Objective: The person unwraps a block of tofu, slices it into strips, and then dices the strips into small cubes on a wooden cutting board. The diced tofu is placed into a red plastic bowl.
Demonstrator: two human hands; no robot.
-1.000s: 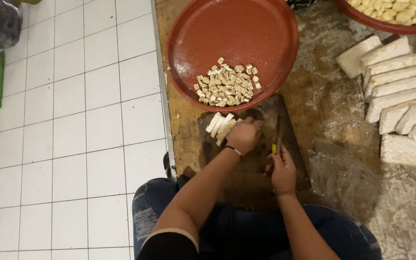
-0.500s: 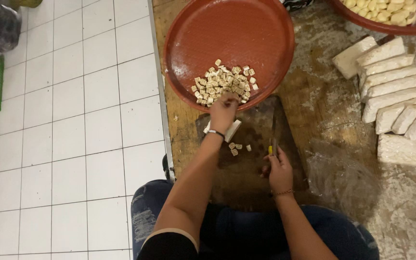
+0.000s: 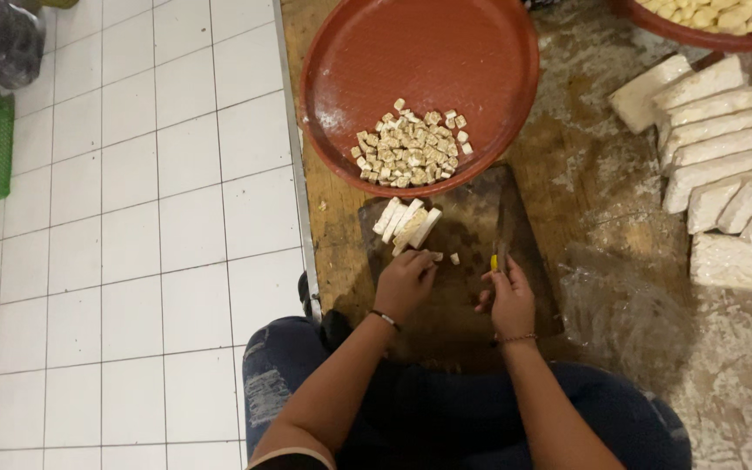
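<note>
Just beyond the left hand (image 3: 404, 284) fingers, tempeh strips (image 3: 406, 223) (uncut).

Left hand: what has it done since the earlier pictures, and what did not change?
The left hand pushed cut cubes up into the red tray, then came back down to the board, below the strips. The right hand kept its grip on the knife; the slabs stayed.

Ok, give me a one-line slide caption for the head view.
Left hand by pale strips on a dark cutting board, right hand gripping a knife, diced cubes in a red tray.
</note>
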